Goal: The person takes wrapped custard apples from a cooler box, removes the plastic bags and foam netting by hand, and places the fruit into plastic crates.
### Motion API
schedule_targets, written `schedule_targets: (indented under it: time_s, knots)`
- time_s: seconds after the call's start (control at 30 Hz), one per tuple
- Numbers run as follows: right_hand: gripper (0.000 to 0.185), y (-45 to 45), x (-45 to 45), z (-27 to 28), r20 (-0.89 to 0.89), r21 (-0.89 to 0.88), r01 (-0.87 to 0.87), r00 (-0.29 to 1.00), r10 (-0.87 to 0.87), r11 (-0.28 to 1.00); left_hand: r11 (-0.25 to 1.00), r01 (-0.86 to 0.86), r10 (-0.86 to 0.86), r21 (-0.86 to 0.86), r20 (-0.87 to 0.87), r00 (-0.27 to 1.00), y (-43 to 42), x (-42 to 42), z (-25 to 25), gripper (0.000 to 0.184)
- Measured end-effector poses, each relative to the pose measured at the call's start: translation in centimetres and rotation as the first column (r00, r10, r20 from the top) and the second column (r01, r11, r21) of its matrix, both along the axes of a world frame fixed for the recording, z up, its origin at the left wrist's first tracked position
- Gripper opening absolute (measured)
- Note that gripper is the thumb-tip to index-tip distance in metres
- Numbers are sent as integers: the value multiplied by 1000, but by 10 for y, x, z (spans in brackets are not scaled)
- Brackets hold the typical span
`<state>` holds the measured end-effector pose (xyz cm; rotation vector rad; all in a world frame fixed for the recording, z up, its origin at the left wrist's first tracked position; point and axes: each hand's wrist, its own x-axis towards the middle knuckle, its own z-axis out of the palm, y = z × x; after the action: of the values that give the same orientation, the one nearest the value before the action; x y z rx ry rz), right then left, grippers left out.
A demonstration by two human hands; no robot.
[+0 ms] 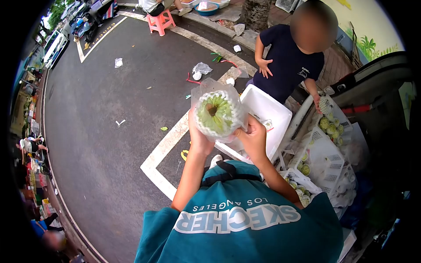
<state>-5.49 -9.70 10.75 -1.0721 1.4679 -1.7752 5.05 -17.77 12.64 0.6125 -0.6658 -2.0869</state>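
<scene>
Out in front of my body I hold up a green custard apple [215, 113] with a brown stem end facing me. A white foam net sleeve [206, 130] surrounds it, and a thin clear plastic bag [202, 88] stands out around the net. My left hand [199, 138] cups the wrapped fruit from its left and below, its fingers partly hidden behind it. On the right side my right hand [254, 138] is closed, thumb and fingers pinching the wrapping. Behind and below the fruit sits a white foam box [274, 109] with a few small items inside.
Crates [326, 151] of green fruit, several in foam nets, stand in an open vehicle at right. A person in a dark shirt [280, 57] touches a netted fruit there. A pink stool [161, 22] stands far off. Plastic scraps [201, 68] litter the asphalt [105, 144].
</scene>
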Motion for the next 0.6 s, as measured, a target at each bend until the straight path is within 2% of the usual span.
schedule_targets:
  time_s: [0.03, 0.1, 0.17, 0.23, 0.27, 0.37, 0.43, 0.47, 0.5, 0.57, 0.6]
  knots:
    - [44, 2, 2, 3, -2, 2, 4, 1000, -4, 1000, 1000, 4, -4, 2, -2, 1000, 1, 1, 1, 54]
    - [32, 6, 10, 13, 178, 92, -51, 983, 34, 994, 992, 71, -55, 104, -149, 987, 3, 4, 6, 47]
    - [27, 7, 12, 9, 152, 129, -23, 988, 3, 991, 989, 94, -72, 118, -184, 980, 4, 3, -1, 47]
    - [21, 5, 9, -7, -33, 139, 18, 999, -13, 990, 969, -26, 74, 244, -191, 979, 4, -3, -16, 46]
    - [18, 2, 12, -17, -53, 92, 81, 996, -76, 992, 957, -38, 103, 289, -212, 972, 6, -4, -16, 44]
    - [21, 5, 5, -15, -313, 205, 63, 950, 4, 977, 946, -5, 84, 324, -231, 969, 4, -4, -32, 44]
    - [29, 9, 1, -21, -217, 231, -34, 972, 85, 972, 941, 12, 71, 339, -233, 970, -1, -4, -55, 45]
    - [36, 12, -2, -31, -335, 266, -17, 936, 109, 964, 946, 10, 68, 325, -229, 971, -3, -4, -68, 45]
    - [41, 20, -4, -18, -607, 347, 78, 778, 160, 935, 949, 1, 72, 314, -221, 973, -4, -6, -76, 44]
    - [41, 31, -13, -17, -820, 235, 199, 566, 85, 951, 948, 6, 55, 317, -183, 982, -3, -12, -67, 42]
    - [41, 32, -18, -14, -826, 226, 223, 560, 65, 948, 955, 31, 14, 296, -146, 989, 0, -14, -57, 42]
